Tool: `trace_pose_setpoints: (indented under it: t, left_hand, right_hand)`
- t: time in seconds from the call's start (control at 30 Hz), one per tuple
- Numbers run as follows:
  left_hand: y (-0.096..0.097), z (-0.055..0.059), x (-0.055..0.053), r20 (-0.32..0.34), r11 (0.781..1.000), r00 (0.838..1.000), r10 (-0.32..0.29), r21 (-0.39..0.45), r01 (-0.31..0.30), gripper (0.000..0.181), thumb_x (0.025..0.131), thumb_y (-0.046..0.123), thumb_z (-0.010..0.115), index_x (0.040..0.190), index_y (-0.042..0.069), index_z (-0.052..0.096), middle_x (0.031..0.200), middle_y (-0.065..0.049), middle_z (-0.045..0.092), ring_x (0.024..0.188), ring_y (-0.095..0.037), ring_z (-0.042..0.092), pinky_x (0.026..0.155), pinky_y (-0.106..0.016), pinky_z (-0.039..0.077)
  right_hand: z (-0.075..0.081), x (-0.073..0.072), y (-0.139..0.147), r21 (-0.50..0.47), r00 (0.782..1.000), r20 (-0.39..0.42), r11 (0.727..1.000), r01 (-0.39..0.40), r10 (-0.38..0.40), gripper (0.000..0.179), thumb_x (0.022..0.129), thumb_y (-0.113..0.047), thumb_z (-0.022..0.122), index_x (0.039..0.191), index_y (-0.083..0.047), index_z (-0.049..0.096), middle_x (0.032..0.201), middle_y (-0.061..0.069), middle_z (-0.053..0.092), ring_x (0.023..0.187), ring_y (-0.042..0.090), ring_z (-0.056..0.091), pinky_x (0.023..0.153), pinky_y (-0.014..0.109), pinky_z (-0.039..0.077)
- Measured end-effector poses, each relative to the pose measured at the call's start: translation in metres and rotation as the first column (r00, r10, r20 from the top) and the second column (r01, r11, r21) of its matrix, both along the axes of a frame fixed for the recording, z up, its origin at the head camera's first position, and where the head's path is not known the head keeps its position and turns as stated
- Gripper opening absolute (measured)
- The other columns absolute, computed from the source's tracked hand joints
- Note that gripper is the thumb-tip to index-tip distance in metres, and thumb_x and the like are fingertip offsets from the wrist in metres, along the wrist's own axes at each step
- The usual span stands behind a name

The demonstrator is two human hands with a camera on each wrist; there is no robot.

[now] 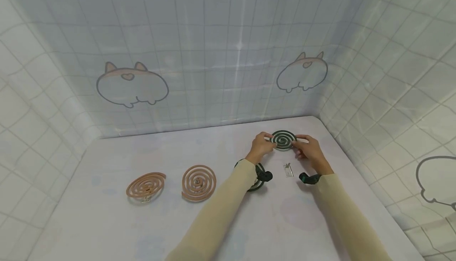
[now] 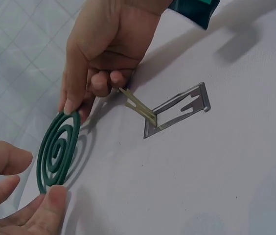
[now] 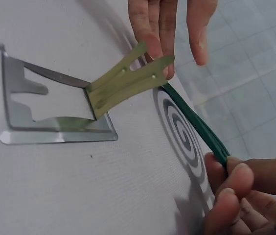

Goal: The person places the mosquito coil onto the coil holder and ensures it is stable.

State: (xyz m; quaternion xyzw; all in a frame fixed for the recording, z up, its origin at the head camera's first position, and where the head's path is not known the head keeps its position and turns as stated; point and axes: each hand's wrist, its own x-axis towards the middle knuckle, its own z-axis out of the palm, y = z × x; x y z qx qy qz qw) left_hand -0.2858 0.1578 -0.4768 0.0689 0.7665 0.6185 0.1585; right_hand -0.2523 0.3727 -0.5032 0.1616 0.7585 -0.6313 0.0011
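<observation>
A green mosquito coil [image 1: 283, 140] is held off the table, its spiral shadow below it. My left hand [image 1: 261, 147] pinches its left edge with the thumb and a finger; in the left wrist view another finger [image 2: 3, 157] stands apart from the coil. Its right edge is pinched between the thumb and finger of my right hand [image 1: 310, 150]. Nearer than the coil lies a small metal coil stand [image 1: 288, 170], flat on the table. Its forked tab [image 3: 126, 81] is bent up, close to the coil but apart from it in the right wrist view.
Another green coil [image 1: 255, 189] is partly hidden under the left forearm. To the left, a brown coil [image 1: 198, 183] and a tilted brown coil [image 1: 146, 184] rest on metal stands. Wall sheets with a grid pattern [image 1: 221, 55] border the white table [image 1: 107, 229].
</observation>
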Motion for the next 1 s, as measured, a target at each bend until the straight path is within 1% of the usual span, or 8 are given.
trace_pose_setpoints:
  t: [0.1,0.23,0.4,0.6,0.77,0.83,1.0]
  left_hand:
    - [-0.002,0.002,0.000,0.016,1.000,1.000,-0.002,0.027,0.002,0.039,0.096,0.006,0.071,0.134,0.002,0.060,0.104,-0.009,0.068,0.100,-0.033,0.069,0.090,-0.048,0.056]
    - [-0.004,0.004,0.001,0.027,0.998,1.000,-0.015,0.067,0.013,0.039,0.096,0.004,0.071,0.133,0.002,0.061,0.102,-0.008,0.067,0.103,-0.038,0.068,0.091,-0.047,0.057]
    - [-0.006,0.005,0.002,0.020,0.996,1.000,-0.018,0.092,0.016,0.039,0.095,0.001,0.070,0.133,0.001,0.061,0.094,-0.007,0.068,0.102,-0.040,0.069,0.091,-0.048,0.057]
    - [-0.009,0.006,0.004,0.018,0.993,0.999,-0.029,0.115,0.027,0.038,0.097,0.000,0.069,0.134,0.002,0.061,0.090,-0.007,0.069,0.102,-0.041,0.070,0.092,-0.050,0.056]
    - [-0.010,0.008,0.004,-0.007,0.993,1.000,-0.025,0.113,0.026,0.031,0.097,0.003,0.070,0.128,0.004,0.064,0.088,-0.007,0.069,0.098,-0.040,0.070,0.090,-0.049,0.057]
    - [-0.011,0.008,0.004,-0.016,0.992,1.000,-0.023,0.121,0.024,0.029,0.097,0.003,0.070,0.126,0.003,0.065,0.088,-0.008,0.068,0.095,-0.039,0.070,0.089,-0.048,0.058]
    - [-0.012,0.009,0.005,-0.028,0.990,0.999,-0.042,0.137,0.045,0.028,0.097,0.001,0.071,0.124,0.003,0.066,0.088,-0.008,0.067,0.095,-0.042,0.070,0.088,-0.047,0.059]
  right_hand:
    - [0.001,0.003,0.002,-0.020,1.000,-0.009,1.000,0.018,-0.018,0.052,0.102,-0.021,0.067,0.148,-0.006,0.048,0.086,0.002,0.063,0.059,0.006,0.051,0.053,0.023,0.049]
    - [0.004,0.007,0.003,-0.031,0.999,-0.010,0.999,0.030,-0.031,0.054,0.102,-0.022,0.069,0.149,-0.006,0.048,0.091,0.002,0.066,0.059,0.005,0.050,0.053,0.021,0.047]
    - [0.008,0.011,0.003,-0.020,0.999,-0.032,1.000,-0.004,0.003,0.058,0.102,-0.024,0.068,0.151,-0.005,0.045,0.100,0.005,0.069,0.061,0.004,0.050,0.054,0.021,0.046]
    - [0.011,0.016,0.002,-0.021,0.998,-0.056,0.999,-0.033,0.032,0.055,0.102,-0.027,0.069,0.148,-0.007,0.047,0.097,0.002,0.071,0.060,0.006,0.050,0.055,0.023,0.045]
    - [0.012,0.019,0.002,-0.023,0.995,-0.080,0.998,-0.057,0.055,0.053,0.101,-0.027,0.070,0.146,-0.007,0.050,0.101,0.008,0.071,0.063,0.009,0.051,0.058,0.025,0.047]
    - [0.013,0.021,0.002,-0.026,0.994,-0.086,0.997,-0.067,0.065,0.052,0.101,-0.028,0.070,0.145,-0.007,0.051,0.101,0.008,0.071,0.064,0.009,0.052,0.059,0.025,0.048]
    - [0.016,0.026,0.002,-0.040,0.992,-0.100,0.995,-0.086,0.082,0.052,0.101,-0.028,0.070,0.145,-0.008,0.050,0.096,-0.003,0.072,0.064,0.009,0.052,0.060,0.024,0.049]
